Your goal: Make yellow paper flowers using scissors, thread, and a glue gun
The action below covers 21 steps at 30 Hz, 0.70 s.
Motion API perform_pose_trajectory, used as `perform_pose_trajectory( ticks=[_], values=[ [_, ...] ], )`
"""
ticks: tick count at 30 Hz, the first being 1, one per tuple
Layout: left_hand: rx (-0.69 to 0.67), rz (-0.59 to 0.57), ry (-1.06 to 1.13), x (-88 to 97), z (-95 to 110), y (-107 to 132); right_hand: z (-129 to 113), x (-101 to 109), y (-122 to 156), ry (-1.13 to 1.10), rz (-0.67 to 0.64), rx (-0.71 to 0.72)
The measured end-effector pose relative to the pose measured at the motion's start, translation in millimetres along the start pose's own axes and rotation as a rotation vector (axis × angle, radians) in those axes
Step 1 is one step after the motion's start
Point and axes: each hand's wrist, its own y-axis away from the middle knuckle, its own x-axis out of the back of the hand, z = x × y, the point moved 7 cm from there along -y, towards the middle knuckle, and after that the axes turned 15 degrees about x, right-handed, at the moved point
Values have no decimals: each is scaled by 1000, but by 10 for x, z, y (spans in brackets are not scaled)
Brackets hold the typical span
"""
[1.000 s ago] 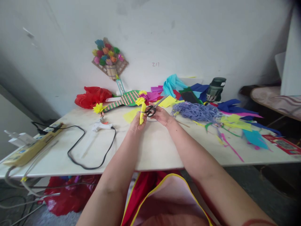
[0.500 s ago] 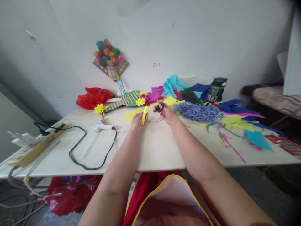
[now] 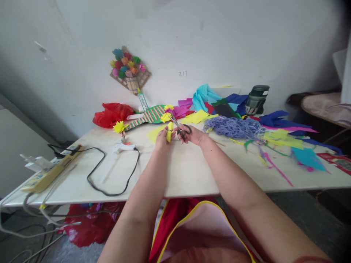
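Observation:
My left hand point(image 3: 163, 138) is closed round a rolled strip of yellow paper point(image 3: 169, 132) held upright over the white table point(image 3: 181, 171). My right hand point(image 3: 193, 135) grips black-handled scissors point(image 3: 181, 129), their blades pointing up and left against the top of the yellow roll. Both hands meet near the table's middle, just in front of a flat yellow paper sheet point(image 3: 153, 134).
A white glue gun point(image 3: 124, 147) with a black cord point(image 3: 109, 180) lies left of my hands, and a power strip point(image 3: 48, 171) at the far left edge. Lilac yarn point(image 3: 234, 127), coloured paper scraps point(image 3: 285, 144), a green jar point(image 3: 256, 99) and a red bag point(image 3: 111, 113) crowd the back and right.
My right hand swung the scissors away to the right, then brought them back against the top of the yellow roll. My left hand kept hold of the roll.

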Motion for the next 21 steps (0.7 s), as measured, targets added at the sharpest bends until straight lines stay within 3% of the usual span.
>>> perform_pose_trajectory(
  ticks=[5, 10, 21],
  values=[
    [-46, 70, 13, 54, 22, -49, 61, 11, 49, 47, -66, -98],
    [-52, 41, -6, 37, 9, -56, 146, 84, 86, 116, -58, -198],
    [-31, 36, 68, 52, 6, -54, 156, 133, 95, 159, -68, -223]
  ],
)
